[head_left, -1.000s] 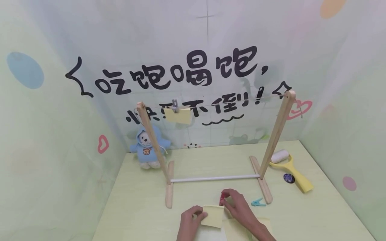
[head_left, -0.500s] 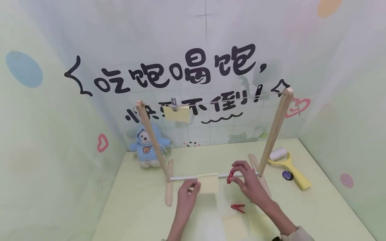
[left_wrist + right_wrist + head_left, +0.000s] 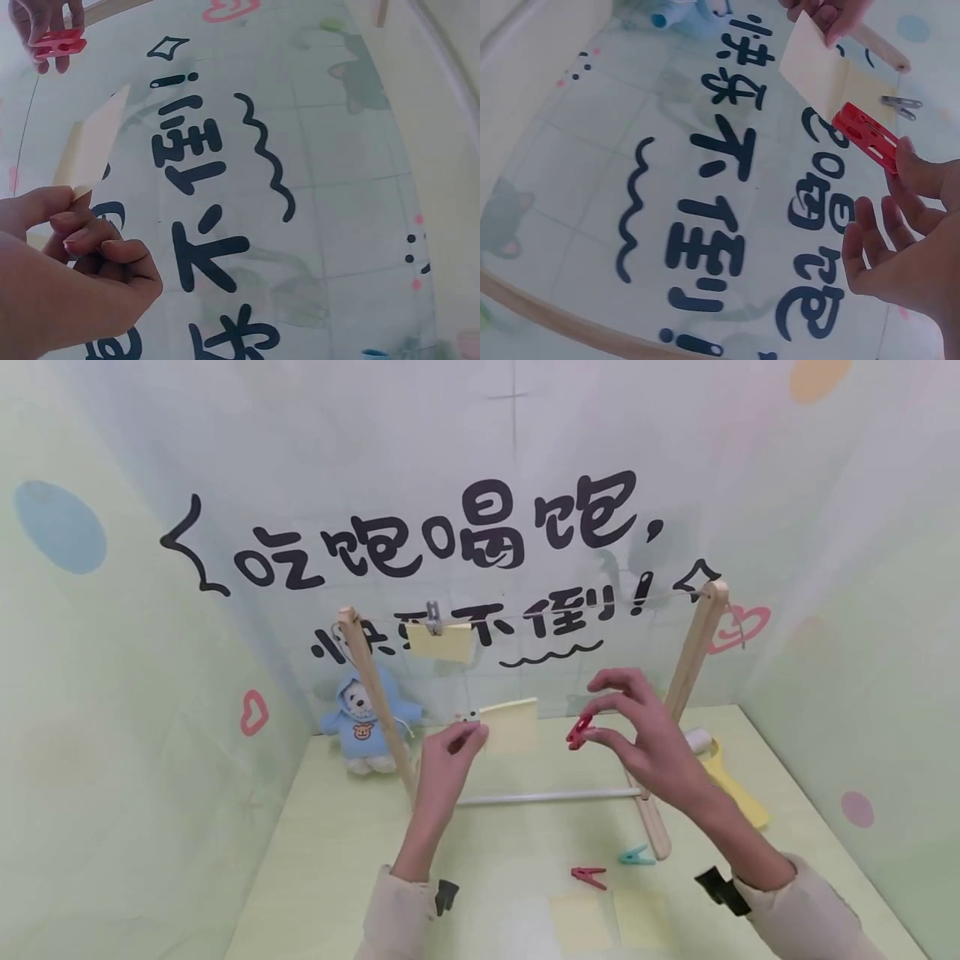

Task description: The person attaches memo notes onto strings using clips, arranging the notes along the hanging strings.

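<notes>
My left hand point(image 3: 442, 772) pinches a pale yellow sticky note point(image 3: 513, 728) by its left edge, between thumb and fingers. To the right, my right hand point(image 3: 652, 745) pinches a red clothespin point(image 3: 577, 732) by its handle ends, a short way from the note; the right wrist view shows the clothespin point(image 3: 866, 135) close to the note point(image 3: 814, 64). Both hands are raised over the table, below a thin string point(image 3: 555, 612) stretched between two wooden posts. Another yellow note point(image 3: 442, 646) hangs on the string's left part from a silver clip point(image 3: 432, 618).
The wooden rack's left post point(image 3: 375, 693) and right post point(image 3: 699, 652) flank my hands, joined low by a white rod point(image 3: 540, 797). Two notes point(image 3: 581, 922), a red clothespin point(image 3: 588, 876) and a teal one point(image 3: 637, 856) lie in front. A plush bear point(image 3: 363, 727) and yellow-handled roller point(image 3: 738, 793) stand aside.
Both hands have risen from the table toward the string, the left with the note, the right with the red clothespin. A red clothespin lying on the table has come into view.
</notes>
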Demonstrator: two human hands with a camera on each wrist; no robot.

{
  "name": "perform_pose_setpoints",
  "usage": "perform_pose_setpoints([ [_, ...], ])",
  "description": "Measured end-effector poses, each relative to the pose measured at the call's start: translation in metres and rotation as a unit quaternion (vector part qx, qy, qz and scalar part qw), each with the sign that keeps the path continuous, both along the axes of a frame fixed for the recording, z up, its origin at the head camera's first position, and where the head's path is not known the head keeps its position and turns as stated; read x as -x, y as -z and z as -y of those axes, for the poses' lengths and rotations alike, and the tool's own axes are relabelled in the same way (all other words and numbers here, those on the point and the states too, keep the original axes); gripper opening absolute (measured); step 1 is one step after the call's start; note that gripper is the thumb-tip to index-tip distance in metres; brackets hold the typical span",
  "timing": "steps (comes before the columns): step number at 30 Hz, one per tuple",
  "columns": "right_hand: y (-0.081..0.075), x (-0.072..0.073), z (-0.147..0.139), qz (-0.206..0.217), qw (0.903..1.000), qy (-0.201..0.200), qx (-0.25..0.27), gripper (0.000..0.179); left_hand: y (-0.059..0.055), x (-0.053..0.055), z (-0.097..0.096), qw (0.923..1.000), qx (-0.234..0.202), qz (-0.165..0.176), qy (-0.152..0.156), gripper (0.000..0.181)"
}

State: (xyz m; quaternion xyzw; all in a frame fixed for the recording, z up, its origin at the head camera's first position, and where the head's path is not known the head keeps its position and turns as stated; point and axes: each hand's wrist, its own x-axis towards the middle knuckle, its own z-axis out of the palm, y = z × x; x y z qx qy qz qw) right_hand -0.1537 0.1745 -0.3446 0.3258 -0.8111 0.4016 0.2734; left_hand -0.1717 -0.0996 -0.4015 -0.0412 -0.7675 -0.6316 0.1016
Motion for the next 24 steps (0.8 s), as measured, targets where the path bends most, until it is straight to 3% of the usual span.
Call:
perform_pose_setpoints([
  [6,-0.052,0.013,0.006,-0.026,0.9995,-0.017,0.004,0.026,-0.039,0.015,-0.005,0.9999,-0.009,-0.006,-0.007,0.022],
  [14,-0.116,0.047,0.024,-0.076,0.9970,-0.015,0.011,0.015,-0.072,0.029,-0.006,0.9987,-0.039,-0.032,-0.001,0.022],
  [19,-0.132,0.065,0.033,-0.071,0.9974,-0.002,0.011,0.012,-0.080,0.034,-0.009,0.9985,-0.049,-0.025,0.002,0.023],
  [24,-0.135,0.077,0.042,-0.025,0.9995,-0.006,0.019,0.010,-0.081,0.037,-0.010,0.9978,-0.059,-0.029,0.001,0.023],
])
